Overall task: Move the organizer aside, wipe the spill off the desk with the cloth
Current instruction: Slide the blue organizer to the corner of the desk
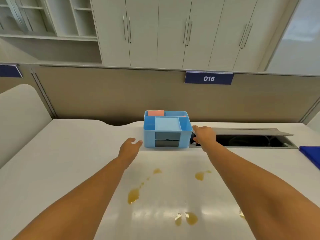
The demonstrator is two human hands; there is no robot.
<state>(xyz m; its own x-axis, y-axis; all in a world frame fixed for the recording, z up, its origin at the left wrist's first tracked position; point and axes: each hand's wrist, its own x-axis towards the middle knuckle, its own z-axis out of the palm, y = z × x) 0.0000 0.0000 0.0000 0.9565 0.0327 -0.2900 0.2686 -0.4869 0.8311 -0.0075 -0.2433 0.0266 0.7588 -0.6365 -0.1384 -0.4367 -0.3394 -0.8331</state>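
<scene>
Plastic, light and rigid, the blue organizer (167,129) should lift by its side walls, flanked by the open-fingered, empty left hand (130,147) and right hand (204,135).

I see the organizer (167,129) at the back-centre of the desk (52,170), just in front of the partition (103,94), w/ the open cable tray (242,138) immediately to its right. Left hand (129,147) sits just beside its left wall, right hand (204,135) at its right wall; can't tell if either touches. Spill (133,195) lies nearer me, between the forearms, & the cloth (311,155) is at the far right edge.
</scene>
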